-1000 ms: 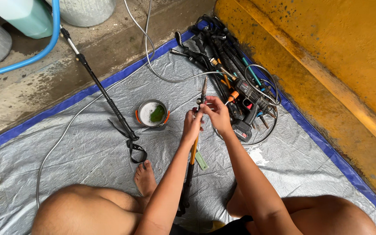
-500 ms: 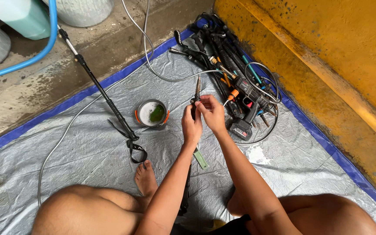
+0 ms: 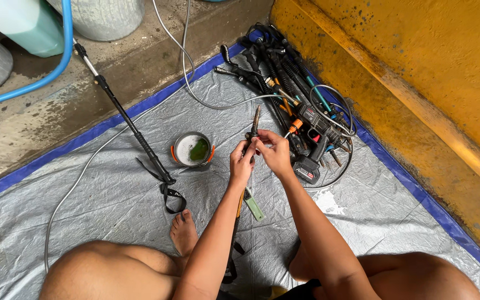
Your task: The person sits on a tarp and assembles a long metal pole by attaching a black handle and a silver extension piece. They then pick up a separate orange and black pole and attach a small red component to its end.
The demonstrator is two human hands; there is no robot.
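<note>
My left hand (image 3: 241, 163) and my right hand (image 3: 273, 153) meet over the grey tarp (image 3: 84, 205), both closed on a thin dark metal wand (image 3: 254, 123). Its rusty tip sticks up past my fingers toward the tool pile. The wand's lower part runs down under my left forearm, with an orange section just below the hand. A small round bowl (image 3: 191, 149) with white liquid and a green scrap sits left of my hands.
A pile of black hoses, nozzles and a cordless tool (image 3: 306, 130) lies to the right by a yellow wall (image 3: 418, 66). A long black pole with a strap (image 3: 131, 130) lies on the left. A grey cable (image 3: 79, 183) and a blue hose (image 3: 56, 66) curve nearby. My bare foot (image 3: 183, 233) rests below.
My hands and the wand have shifted slightly up and to the right, closer to the tool pile. The wand tip now points more upright.
</note>
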